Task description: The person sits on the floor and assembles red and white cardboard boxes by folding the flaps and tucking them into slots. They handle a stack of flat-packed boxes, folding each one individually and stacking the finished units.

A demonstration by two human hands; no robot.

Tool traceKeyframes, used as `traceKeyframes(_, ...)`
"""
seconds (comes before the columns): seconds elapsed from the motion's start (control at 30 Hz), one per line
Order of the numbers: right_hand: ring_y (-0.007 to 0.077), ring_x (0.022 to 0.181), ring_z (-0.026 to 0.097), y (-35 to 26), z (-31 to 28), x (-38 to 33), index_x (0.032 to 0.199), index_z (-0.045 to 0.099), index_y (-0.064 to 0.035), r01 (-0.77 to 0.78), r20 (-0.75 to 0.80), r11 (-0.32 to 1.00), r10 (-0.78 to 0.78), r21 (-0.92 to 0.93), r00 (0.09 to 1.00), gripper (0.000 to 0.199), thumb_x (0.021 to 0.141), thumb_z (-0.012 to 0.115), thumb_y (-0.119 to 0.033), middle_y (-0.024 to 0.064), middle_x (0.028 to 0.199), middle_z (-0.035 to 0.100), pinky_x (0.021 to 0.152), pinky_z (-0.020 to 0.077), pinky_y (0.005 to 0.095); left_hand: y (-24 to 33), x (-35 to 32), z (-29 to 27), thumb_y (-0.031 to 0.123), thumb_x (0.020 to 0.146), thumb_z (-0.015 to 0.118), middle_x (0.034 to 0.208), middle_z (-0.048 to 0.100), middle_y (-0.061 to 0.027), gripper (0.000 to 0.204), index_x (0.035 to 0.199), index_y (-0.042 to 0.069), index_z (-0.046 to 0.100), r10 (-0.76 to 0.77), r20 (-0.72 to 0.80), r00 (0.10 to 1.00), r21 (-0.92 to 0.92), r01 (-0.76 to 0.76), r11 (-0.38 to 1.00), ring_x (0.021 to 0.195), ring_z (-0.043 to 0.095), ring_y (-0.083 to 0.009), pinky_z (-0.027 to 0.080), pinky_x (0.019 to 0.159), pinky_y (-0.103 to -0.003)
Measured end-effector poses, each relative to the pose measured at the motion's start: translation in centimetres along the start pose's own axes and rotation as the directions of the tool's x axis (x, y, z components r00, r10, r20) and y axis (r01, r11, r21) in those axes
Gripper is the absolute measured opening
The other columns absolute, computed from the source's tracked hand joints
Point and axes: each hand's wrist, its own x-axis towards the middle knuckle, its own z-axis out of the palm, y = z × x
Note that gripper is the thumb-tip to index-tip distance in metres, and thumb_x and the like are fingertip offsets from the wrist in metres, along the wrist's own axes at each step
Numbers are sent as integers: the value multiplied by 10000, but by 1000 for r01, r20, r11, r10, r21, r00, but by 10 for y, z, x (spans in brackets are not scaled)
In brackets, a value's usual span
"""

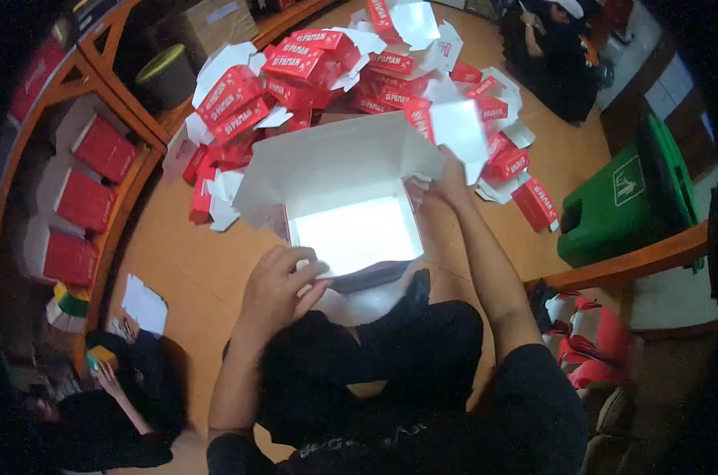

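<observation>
In front of me is an opened cardboard box [353, 229], white inside, with its large lid flap raised on the far side. My left hand [284, 281] is at the near left corner, its fingers bent over the front wall and the thumb below. At the far right corner, my right hand [450, 178] grips the box by its side; the flap partly hides those fingers. Just beyond the box lies a large heap of red and white cardboard boxes [307, 63], many with white flaps open.
Three red boxes [86, 202] stand on a wooden shelf [129, 206] at left. A green bin [628, 198] is at right behind a wooden rail [628, 257]. One person [113, 404] sits at lower left holding a small box; another person [553, 55] is at upper right.
</observation>
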Motion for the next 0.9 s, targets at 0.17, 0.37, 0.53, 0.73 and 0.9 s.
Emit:
traceKeyframes(0.17,200,782,672,-155,-149,-3,1058,594,-34,111,-297,958,-28,264,954,157,921,616,-109,126,852,689,674,525,347,19,5,-6,245,819,742,979,654,-61,230,998,118,674,-116,76,990,18,115,993,815,685,-229,552,687,-367)
traceKeyframes(0.37,247,925,672,-239,-183,-54,1025,648,-66,585,59,777,-612,235,789,255,782,721,-55,128,941,694,818,529,347,-7,-1,-14,248,810,746,956,643,-96,252,995,102,656,-39,31,999,-85,42,996,884,663,-263,534,738,-384)
traceKeyframes(0.53,273,862,674,-260,-143,-45,1024,674,-122,661,531,733,-628,158,569,250,778,715,-124,89,854,691,760,528,400,-23,-20,-5,239,802,750,905,616,-146,254,946,57,647,-88,19,996,-178,90,980,884,623,-341,510,785,-437)
traceKeyframes(0.73,288,730,666,-237,-145,-46,983,664,-83,711,687,703,-520,8,507,209,779,706,-69,107,778,668,647,533,401,-33,-29,-9,192,801,747,916,633,-127,213,930,54,648,19,-127,992,-279,-54,959,844,644,-300,528,745,-386)
traceKeyframes(0.9,312,690,662,-242,-149,-50,998,630,-95,678,773,724,-357,-126,525,181,824,672,-117,113,754,661,606,524,423,-37,-32,-8,168,811,720,870,655,-113,182,922,49,638,-61,-138,989,-491,-15,871,838,646,-293,509,760,-386)
